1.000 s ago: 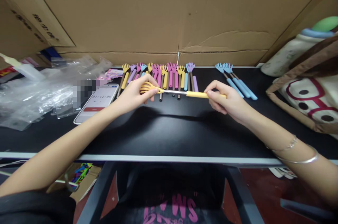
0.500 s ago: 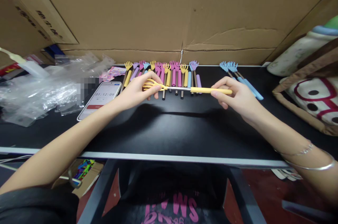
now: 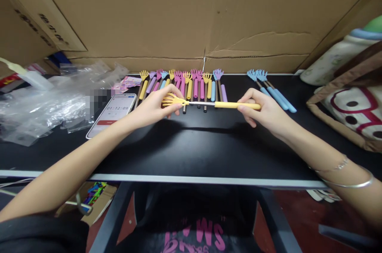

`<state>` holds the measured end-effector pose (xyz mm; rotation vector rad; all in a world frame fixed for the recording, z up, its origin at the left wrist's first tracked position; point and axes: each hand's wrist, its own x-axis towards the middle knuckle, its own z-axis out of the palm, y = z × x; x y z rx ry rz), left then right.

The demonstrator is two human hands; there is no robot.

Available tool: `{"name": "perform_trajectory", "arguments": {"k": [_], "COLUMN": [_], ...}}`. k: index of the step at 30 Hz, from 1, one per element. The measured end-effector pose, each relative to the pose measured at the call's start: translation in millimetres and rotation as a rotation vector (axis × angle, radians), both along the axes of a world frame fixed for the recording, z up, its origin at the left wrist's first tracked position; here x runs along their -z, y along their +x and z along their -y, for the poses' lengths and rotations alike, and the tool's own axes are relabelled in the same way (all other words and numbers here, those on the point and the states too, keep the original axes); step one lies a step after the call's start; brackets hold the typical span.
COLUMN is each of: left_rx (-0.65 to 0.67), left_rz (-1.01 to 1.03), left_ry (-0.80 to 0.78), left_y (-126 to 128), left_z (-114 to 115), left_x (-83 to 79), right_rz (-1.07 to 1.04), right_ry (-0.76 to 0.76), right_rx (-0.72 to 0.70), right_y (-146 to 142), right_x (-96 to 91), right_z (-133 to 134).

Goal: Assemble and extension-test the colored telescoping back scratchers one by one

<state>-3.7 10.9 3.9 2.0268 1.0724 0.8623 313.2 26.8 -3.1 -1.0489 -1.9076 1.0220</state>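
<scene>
A yellow back scratcher (image 3: 228, 104) with a metal shaft is held level above the black table (image 3: 205, 149). My left hand (image 3: 159, 104) pinches its claw head between thumb and fingers. At the other end, my right hand (image 3: 262, 109) is closed on the yellow handle. Behind it lies a row of back scratchers in yellow, purple, pink and blue, such as a pink one (image 3: 195, 88); my left hand covers some of their lower ends. Two blue back scratchers (image 3: 277, 96) lie apart from the row, beyond my right hand.
On the left are a phone (image 3: 112, 113) showing a timer and a heap of clear plastic bags (image 3: 59, 94). A cardboard wall (image 3: 179, 14) rises behind the row. To the right stand a fabric bag (image 3: 355, 117) and a bottle (image 3: 334, 60). Below sits a box of colourful pieces (image 3: 95, 193).
Both hands still hold the yellow back scratcher in nearly the same place. The whole view has shifted slightly; nothing has been taken up or let go.
</scene>
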Motion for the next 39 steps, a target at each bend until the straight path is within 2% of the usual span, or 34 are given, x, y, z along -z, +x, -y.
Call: {"name": "perform_trajectory", "arguments": {"k": [6, 13, 23, 33, 39], "left_rx": [-0.012, 0.007, -0.079, -0.044, -0.059], "left_rz": [-0.005, -0.061, -0.184, -0.150, -0.110], "left_ry": [0.014, 0.033, 0.184, 0.114, 0.055], "left_y": [0.8, -1.8, -1.0, -2.2, -3.3], "left_z": [0.2, 1.3, 4.1, 2.4, -1.1], "left_x": [3.4, -0.3, -1.6, -1.5, 3.0], "right_rz": [-0.021, -0.071, -0.186, -0.186, -0.147], "right_ry": [-0.092, -0.184, -0.475, -0.446, -0.311], "right_rx": [-0.010, -0.017, -0.128, -0.117, -0.043], "right_y": [0.4, -2.0, -1.4, -3.7, -7.1], "right_x": [3.2, 6.8, 9.5, 15.6, 18.8], "right_z": [-1.9, -0.2, -2.0, -3.6, -0.6]}}
